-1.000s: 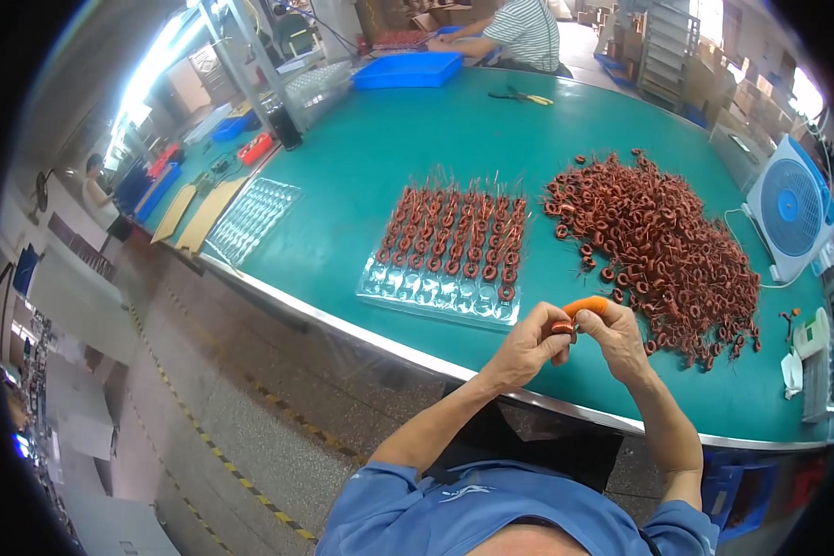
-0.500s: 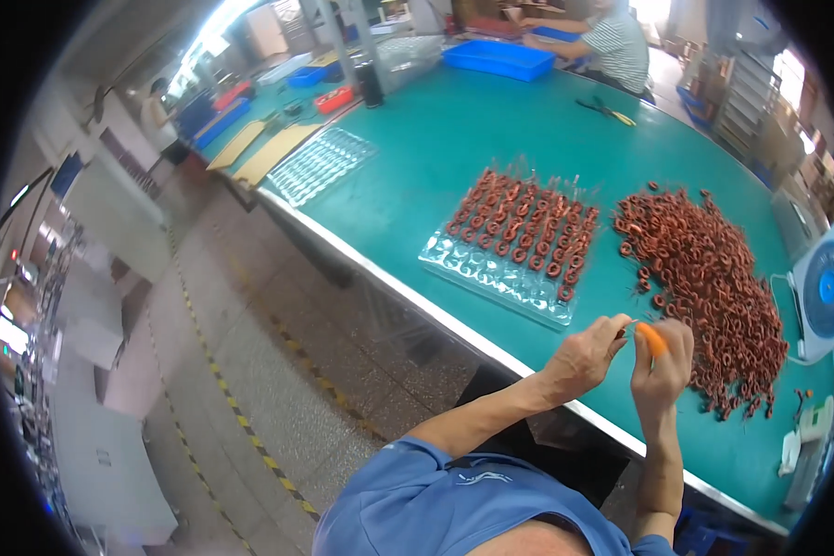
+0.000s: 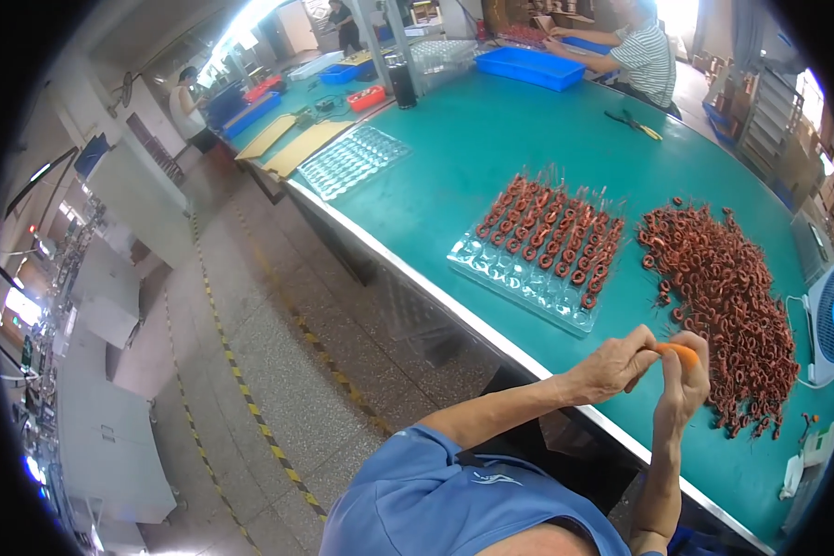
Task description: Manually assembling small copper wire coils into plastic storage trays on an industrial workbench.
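Note:
My left hand (image 3: 613,367) is closed in a pinch above the near edge of the green table. What its fingertips hold is hidden, too small to make out. Touching those fingertips is a smooth, orange, rounded stick-like piece (image 3: 680,353), gripped in my right hand (image 3: 684,387). Beyond my hands, a clear plastic tray (image 3: 519,285) carries rows of small copper-red wire-wound ring coils (image 3: 558,222) with thin leads sticking up; its nearer rows are bare. To the right of my hands lies a big heap of loose coils (image 3: 727,315).
On the green table (image 3: 417,222) lie pliers (image 3: 635,124), a blue bin (image 3: 530,69) and another clear tray (image 3: 352,161). A blue-and-white fan (image 3: 827,315) stands at the right edge. Across the table sits a person in a striped shirt (image 3: 647,60). Left of it runs a floor with striped tape.
My two hands stay together, the orange piece now tilted flatter, its end against my left fingertips. The whole view has shifted a little, moving the scene rightward and down.

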Motion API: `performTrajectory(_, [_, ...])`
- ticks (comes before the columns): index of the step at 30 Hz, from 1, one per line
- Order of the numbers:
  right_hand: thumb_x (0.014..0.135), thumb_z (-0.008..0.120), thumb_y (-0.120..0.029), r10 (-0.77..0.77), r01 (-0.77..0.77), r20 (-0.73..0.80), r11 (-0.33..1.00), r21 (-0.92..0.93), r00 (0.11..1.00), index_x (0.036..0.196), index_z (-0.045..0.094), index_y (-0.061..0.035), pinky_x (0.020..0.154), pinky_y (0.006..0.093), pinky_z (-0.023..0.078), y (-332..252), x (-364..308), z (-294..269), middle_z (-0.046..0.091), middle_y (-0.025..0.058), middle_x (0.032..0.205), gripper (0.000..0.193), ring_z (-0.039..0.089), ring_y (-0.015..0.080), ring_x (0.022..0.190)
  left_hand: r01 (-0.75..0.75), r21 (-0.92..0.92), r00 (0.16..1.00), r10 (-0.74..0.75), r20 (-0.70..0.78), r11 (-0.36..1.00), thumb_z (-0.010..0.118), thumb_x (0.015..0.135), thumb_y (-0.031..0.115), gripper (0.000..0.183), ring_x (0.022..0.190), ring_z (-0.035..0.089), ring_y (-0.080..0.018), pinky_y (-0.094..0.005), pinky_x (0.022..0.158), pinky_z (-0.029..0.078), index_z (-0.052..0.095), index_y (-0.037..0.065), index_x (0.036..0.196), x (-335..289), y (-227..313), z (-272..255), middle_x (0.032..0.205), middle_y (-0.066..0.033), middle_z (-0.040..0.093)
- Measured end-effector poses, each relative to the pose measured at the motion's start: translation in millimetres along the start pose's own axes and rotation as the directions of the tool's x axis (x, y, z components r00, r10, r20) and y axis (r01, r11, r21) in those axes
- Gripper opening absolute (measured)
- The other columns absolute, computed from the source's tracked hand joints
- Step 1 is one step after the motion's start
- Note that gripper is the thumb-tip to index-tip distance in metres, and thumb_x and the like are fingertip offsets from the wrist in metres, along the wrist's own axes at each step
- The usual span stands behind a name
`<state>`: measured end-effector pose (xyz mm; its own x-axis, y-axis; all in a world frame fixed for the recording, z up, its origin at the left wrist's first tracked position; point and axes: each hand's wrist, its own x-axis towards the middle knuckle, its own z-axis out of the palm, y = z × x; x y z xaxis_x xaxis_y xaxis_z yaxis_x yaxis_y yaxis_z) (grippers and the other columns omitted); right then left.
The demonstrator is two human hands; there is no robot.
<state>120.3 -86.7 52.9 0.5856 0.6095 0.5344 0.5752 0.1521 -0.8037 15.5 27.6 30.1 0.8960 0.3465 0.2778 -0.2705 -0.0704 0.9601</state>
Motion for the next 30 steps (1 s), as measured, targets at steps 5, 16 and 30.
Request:
performTrajectory(5, [0.090, 0.054, -0.009, 0.124, -0.133, 0.050, 0.958, 0.253, 0.991, 0.087, 0.062, 0.0053, 0.080, 0.0268, 0.039, -7.4, 10.3, -6.7, 0.054, 0.0061, 0.095, 0.016, 0.051, 0.0131, 0.088, -0.071, -0.336, 0.996, 0.047, -0.078, 0.939, 0.047, 0.103, 0.022, 0.016, 0.055, 0.047, -0.0077, -0.0232, 0.050, 0.039, 0.047, 0.006, 0.102, 4.2, 6.8, 8.0, 0.069, -0.0004, 0.047])
performTrajectory(16, [0.095, 0.060, -0.021, 0.324, -0.349, 0.134, 0.894, 0.282, 0.937, 0.113, 0.064, 0.0012, 0.080, 0.0238, 0.046, 28.7, 16.6, 12.6, 0.065, 0.0043, 0.098, 0.028, 0.057, 0.0093, 0.089, 0.019, -0.328, 0.984, -0.076, -0.163, 0.944, 0.045, 0.103, 0.021, 0.017, 0.059, 0.053, -0.0124, -0.0241, 0.051, 0.044, 0.044, 0.006, 0.109, 21.2, -3.4, -19.8, 0.075, -0.0051, 0.052])
performTrajectory(30, [0.100, 0.051, -0.022, 0.214, -0.213, 0.011, 0.965, 0.156, 0.977, 0.087, 0.066, 0.0033, 0.057, 0.0228, 0.040, 26.1, -4.4, 9.1, 0.060, 0.0029, 0.070, 0.032, 0.053, 0.0083, 0.061, 0.025, 0.041, 1.000, -0.025, 0.012, 0.999, 0.050, 0.099, 0.012, 0.016, 0.060, 0.051, -0.0098, -0.0256, 0.054, 0.042, 0.046, 0.001, 0.110, 2.6, 11.1, -11.0, 0.076, -0.0050, 0.056])
